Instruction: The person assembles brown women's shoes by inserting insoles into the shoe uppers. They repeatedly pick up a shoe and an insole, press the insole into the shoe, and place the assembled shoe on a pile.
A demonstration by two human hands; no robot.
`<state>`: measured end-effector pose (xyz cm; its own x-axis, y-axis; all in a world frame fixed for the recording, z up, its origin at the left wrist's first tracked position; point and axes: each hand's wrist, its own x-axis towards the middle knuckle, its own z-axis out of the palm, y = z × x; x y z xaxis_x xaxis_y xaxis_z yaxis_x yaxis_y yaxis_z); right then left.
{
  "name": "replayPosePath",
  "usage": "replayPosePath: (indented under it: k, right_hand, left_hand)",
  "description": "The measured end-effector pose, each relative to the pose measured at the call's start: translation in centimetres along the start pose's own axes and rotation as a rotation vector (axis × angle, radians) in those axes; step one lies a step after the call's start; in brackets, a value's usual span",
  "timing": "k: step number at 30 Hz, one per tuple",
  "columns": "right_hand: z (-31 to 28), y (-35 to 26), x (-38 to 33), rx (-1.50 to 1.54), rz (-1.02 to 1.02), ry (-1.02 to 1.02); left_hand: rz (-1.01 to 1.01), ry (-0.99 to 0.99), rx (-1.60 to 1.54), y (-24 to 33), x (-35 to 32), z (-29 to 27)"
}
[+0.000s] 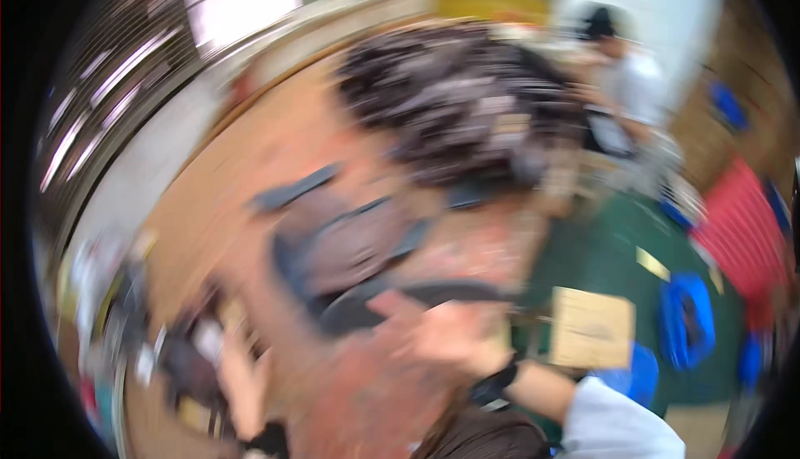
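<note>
The whole view is smeared by motion. My left hand [242,376], with a black band at the wrist, is at the lower left, its thumb apart from its fingers. It is right beside a small heap of dark brown pieces [187,363]. My right hand [454,334], in a pale sleeve with a dark wristband, hovers near the front edge of a dark rounded object [350,309]. A pinkish flat shape [396,305] shows at its fingertips; whether the hand grips it is too blurred to tell. Beyond lies a brown piece with dark edging [354,246].
A large pile of dark brown pieces [458,100] covers the back of the reddish-brown table [225,200]. Another person [629,84] sits at the far right. Right of the table are a cardboard box [592,327], a blue container [687,321] and a red ribbed object [742,230].
</note>
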<state>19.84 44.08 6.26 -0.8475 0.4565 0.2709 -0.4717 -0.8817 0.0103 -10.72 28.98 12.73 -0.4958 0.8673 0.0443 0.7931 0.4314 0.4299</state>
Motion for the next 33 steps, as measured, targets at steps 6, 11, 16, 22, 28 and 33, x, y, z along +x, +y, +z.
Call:
replayPosePath:
  k: [6,11,16,22,28,33]
  right_hand:
    - [9.2,0.6,-4.0,-0.276,0.315,0.610]
    - [0.9,2.5,-9.2,-0.665,0.427,0.024]
    - [-0.2,4.1,-11.6,-0.759,0.268,0.166]
    - [0.7,4.0,-13.1,-0.726,0.094,0.308]
    - [2.4,4.8,-15.3,-0.705,-0.140,0.517]
    - [4.0,5.8,-17.4,-0.713,-0.295,0.638]
  left_hand:
    - [0.237,0.126,-0.144,9.2,-0.1,5.3]
    - [0.480,-0.026,-0.122,14.8,-5.5,7.4]
    - [0.587,-0.117,-0.122,16.4,-8.1,7.9]
    - [0.677,-0.181,-0.103,18.0,-9.9,8.3]
    - [0.762,-0.214,-0.120,18.8,-11.8,8.7]
    - [0.807,-0.214,-0.148,18.8,-13.8,8.7]
